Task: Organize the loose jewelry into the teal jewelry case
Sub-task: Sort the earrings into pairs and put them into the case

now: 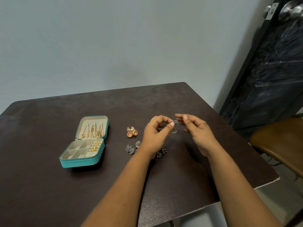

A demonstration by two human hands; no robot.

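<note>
Pinching one silver earring (176,122), left hand (154,136) beside two gold jhumkas (132,132).

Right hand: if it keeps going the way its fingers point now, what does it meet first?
The small silver earring pinched by the left hand. The right hand points left at it, fingertips almost touching, though depth is hard to judge.

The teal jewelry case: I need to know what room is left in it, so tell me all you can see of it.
The teal jewelry case lies open on the dark table, left of both hands, touched by neither. Its raised lid holds hanging gold chains. The cream-lined base has square compartments that look empty, and gold rings sit in the slots along its right side.
</note>
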